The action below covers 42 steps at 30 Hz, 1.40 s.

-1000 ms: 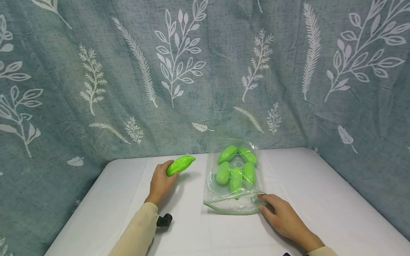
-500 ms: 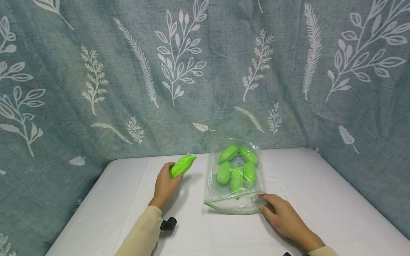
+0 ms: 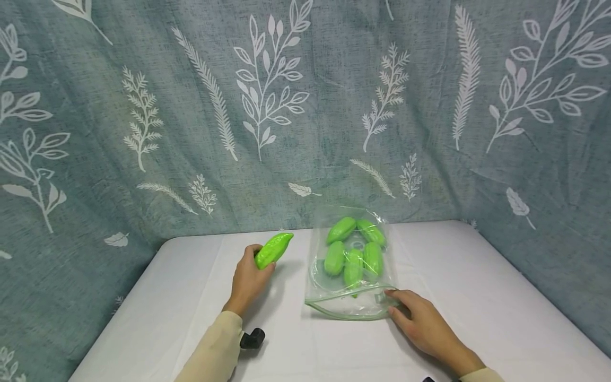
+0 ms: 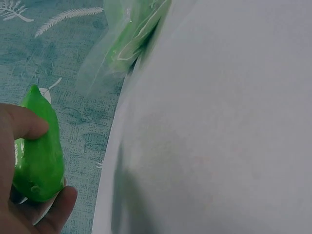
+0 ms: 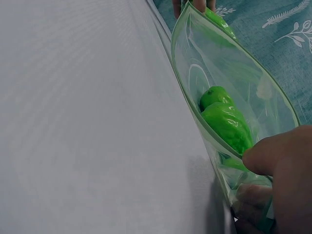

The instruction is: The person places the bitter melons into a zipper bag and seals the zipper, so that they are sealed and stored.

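My left hand grips a glossy green vegetable with a pointed tip, apparently a bitter melon, above the table left of the bag. In the left wrist view the thumb lies across this bitter melon, with fingers beneath it. A clear zip bag lies on the table with its mouth towards me, and several similar green bitter melons are inside. My right hand pinches the right end of the bag's mouth. In the right wrist view the bag's green rim gapes wide, with the thumb on it.
The table has a white cover. A blue-grey curtain with white leaf prints hangs behind it and on both sides. A black wrist device sits at the left sleeve.
My left hand has moved slightly right with the bitter melon, towards the bag, and its tip has tilted further up. The right hand and the bag have stayed in place.
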{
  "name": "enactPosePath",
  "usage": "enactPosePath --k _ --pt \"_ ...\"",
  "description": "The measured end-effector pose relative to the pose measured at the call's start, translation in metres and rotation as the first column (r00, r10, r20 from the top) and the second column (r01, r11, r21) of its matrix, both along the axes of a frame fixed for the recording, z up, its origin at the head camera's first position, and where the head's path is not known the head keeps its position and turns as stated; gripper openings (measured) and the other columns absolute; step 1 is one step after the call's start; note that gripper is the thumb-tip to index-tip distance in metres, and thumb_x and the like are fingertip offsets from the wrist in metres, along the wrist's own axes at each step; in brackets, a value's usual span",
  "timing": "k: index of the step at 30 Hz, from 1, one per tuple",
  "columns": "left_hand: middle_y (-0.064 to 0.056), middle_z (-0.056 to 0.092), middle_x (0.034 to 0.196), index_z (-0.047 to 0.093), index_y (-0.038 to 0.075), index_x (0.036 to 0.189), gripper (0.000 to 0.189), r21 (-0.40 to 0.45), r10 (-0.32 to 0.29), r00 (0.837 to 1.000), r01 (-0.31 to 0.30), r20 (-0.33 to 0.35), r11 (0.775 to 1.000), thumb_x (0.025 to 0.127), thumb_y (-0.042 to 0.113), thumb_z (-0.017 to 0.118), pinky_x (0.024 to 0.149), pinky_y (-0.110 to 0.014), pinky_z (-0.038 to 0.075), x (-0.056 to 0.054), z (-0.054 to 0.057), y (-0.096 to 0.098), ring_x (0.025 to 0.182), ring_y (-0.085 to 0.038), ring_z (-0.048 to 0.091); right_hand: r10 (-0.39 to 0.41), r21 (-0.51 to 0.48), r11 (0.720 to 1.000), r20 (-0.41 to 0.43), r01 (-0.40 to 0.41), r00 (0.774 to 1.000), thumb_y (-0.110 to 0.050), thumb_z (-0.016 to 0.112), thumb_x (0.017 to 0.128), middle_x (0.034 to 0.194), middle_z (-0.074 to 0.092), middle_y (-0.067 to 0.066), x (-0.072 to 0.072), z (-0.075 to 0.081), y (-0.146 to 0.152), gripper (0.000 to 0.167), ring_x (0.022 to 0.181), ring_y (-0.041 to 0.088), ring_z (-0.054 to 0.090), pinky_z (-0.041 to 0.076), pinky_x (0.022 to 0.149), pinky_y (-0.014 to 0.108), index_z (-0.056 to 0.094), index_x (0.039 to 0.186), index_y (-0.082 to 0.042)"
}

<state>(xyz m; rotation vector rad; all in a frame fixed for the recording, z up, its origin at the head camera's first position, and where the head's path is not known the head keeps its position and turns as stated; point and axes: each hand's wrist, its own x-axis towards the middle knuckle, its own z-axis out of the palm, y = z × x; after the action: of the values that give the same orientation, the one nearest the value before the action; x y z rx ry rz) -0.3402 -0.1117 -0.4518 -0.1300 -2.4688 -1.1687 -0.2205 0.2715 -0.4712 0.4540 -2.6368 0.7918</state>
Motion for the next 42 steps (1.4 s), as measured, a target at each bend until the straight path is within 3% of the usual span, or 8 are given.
enactPosePath --k 5,9,20,28,42 --pt "-0.013 0.064 0.127 0.053 0.013 0.143 0.063 -0.001 -0.026 0.999 0.026 -0.043 1.0 0.085 0.018 0.076 0.085 -0.047 0.048 0.005 0.002 0.002 0.101 -0.028 0.061 -0.001 -0.001 1.0 0.002 0.001 1.0 -0.02 0.066 0.097 0.128 0.065 0.007 0.0 -0.001 0.0 0.035 0.122 0.033 0.059 0.044 0.101 0.055 0.064 0.129 -0.007" --pt "-0.012 0.065 0.121 0.055 0.017 0.145 0.062 -0.022 -0.041 0.997 0.039 -0.06 0.999 0.086 0.017 0.075 0.082 -0.045 0.048 0.008 0.002 0.002 0.097 -0.026 0.06 0.0 -0.004 1.0 -0.005 0.0 1.0 -0.02 0.067 0.096 0.127 0.065 0.006 -0.001 -0.003 0.001 0.035 0.122 0.032 0.059 0.045 0.101 0.054 0.065 0.129 -0.007" --pt "-0.013 0.065 0.113 0.058 0.013 0.142 0.059 0.002 -0.069 0.995 0.069 -0.07 0.998 0.085 0.015 0.076 0.079 -0.041 0.046 0.021 -0.003 0.006 0.091 -0.023 0.058 0.0 -0.005 1.0 -0.01 0.0 1.0 -0.019 0.068 0.096 0.126 0.066 0.005 0.0 -0.003 0.0 0.035 0.121 0.031 0.059 0.045 0.101 0.053 0.065 0.128 -0.007" --pt "-0.013 0.064 0.118 0.058 0.013 0.142 0.06 0.007 -0.082 0.996 0.082 -0.037 0.997 0.085 0.013 0.076 0.084 -0.043 0.048 0.028 -0.01 0.009 0.098 -0.024 0.059 -0.004 -0.002 1.0 -0.013 0.004 1.0 -0.019 0.068 0.095 0.126 0.066 0.005 0.0 -0.003 0.0 0.035 0.121 0.03 0.06 0.045 0.101 0.052 0.065 0.128 -0.006" --pt "-0.013 0.063 0.118 0.058 0.011 0.141 0.06 0.001 -0.085 0.996 0.085 -0.032 0.996 0.085 0.014 0.077 0.084 -0.042 0.048 0.044 -0.006 0.014 0.098 -0.023 0.059 -0.004 0.004 1.0 -0.011 0.005 1.0 -0.019 0.067 0.096 0.126 0.066 0.006 -0.001 -0.001 0.0 0.035 0.12 0.032 0.06 0.045 0.1 0.054 0.065 0.128 -0.006"
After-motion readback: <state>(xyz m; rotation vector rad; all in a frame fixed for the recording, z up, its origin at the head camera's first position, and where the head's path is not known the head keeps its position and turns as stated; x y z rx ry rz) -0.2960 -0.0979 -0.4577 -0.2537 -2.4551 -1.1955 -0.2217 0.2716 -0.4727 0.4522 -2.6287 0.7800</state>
